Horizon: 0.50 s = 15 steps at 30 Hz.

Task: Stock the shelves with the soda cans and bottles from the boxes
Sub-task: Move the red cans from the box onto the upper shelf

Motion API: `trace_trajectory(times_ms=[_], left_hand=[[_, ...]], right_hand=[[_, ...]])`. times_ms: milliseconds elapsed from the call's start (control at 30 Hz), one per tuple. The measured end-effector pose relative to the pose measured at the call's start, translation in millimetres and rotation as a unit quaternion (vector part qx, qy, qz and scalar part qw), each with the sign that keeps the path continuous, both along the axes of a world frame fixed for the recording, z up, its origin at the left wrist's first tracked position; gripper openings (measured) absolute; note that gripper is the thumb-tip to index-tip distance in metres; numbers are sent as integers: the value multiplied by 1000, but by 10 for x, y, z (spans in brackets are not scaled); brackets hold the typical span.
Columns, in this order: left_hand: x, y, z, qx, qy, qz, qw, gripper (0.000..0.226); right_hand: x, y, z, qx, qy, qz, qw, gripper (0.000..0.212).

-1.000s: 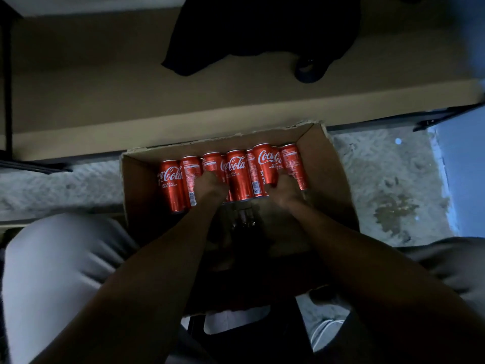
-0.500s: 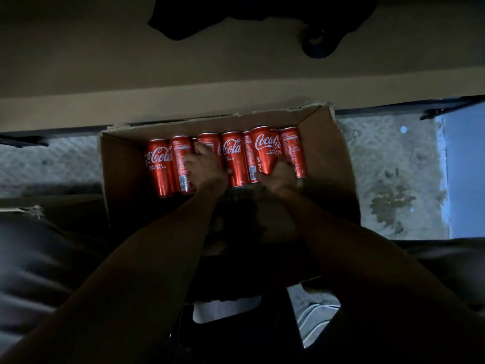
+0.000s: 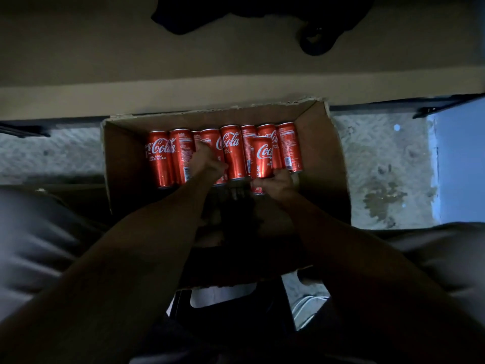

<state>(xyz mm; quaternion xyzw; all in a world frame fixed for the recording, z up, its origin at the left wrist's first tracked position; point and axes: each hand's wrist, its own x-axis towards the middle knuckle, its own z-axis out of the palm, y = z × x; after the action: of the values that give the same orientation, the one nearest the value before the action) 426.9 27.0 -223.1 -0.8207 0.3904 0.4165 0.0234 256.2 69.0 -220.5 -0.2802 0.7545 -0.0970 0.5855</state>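
I am viewing a cardboard box (image 3: 328, 158) sitting on speckled floor (image 3: 380, 166); right hand (image 3: 275, 183) is gripping one can (image 3: 262, 157), left hand (image 3: 207, 164) is curling around another can (image 3: 210, 143).

Shop stockroom (dimly lit), cardboard box (image 3: 328, 164) of cola cans (image 3: 233, 153), rough concrete floor (image 3: 380, 166)

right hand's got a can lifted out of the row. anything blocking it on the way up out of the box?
Nothing visible does. The right hand grips the lifted can by its lower end, in front of the row of cans. The cardboard box is open on top, and the left hand lies off to its left.
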Motion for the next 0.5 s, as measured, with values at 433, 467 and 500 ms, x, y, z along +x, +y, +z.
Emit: trace_trajectory(times_ms=[433, 467, 500], left_hand=[[76, 673, 660, -83, 259, 182, 945, 81], [82, 703, 703, -82, 279, 177, 940, 83], [91, 724, 751, -83, 298, 164, 937, 85]], right_hand=[[260, 481, 405, -43, -151, -97, 983, 76], [260, 505, 453, -50, -165, -96, 980, 81], [258, 525, 496, -59, -172, -90, 979, 82]])
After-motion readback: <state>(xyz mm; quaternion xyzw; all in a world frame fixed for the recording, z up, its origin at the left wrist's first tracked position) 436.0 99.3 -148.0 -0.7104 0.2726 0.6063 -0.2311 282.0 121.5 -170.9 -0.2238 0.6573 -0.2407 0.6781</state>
